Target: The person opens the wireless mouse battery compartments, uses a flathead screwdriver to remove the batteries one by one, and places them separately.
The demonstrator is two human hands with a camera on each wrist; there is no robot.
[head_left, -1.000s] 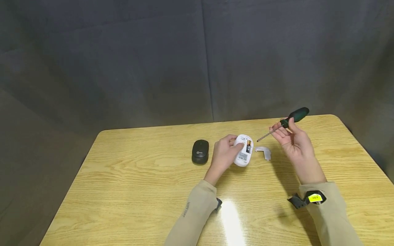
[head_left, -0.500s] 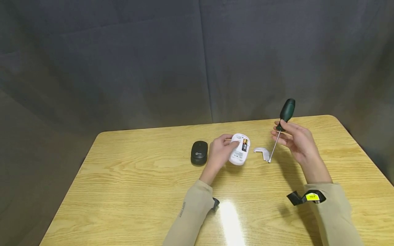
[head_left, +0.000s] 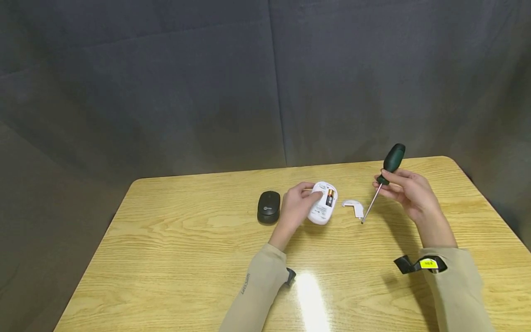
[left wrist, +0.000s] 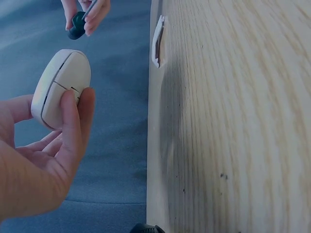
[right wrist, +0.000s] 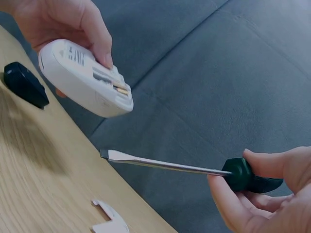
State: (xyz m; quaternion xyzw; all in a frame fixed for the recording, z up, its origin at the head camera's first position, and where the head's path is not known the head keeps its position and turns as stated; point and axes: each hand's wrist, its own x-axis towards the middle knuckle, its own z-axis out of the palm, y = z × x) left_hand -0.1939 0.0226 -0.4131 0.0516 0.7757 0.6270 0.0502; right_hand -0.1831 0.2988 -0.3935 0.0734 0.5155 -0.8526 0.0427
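Observation:
My left hand holds a white computer mouse above the table, underside up, thumb across its base. A battery shows in the mouse's uncovered compartment. In my right hand is a flathead screwdriver, pinched by its dark green handle near the shaft. Its flat tip points down and left, apart from the mouse in the right wrist view. Between the hands, a white curved battery cover lies on the table, just left of the screwdriver tip in the head view.
A black computer mouse sits on the wooden table, left of my left hand. Dark grey cloth hangs behind the table's far edge.
The screwdriver has swung from pointing left toward the white mouse to pointing down beside the cover. My right hand has shifted slightly right; the white mouse has moved a little left.

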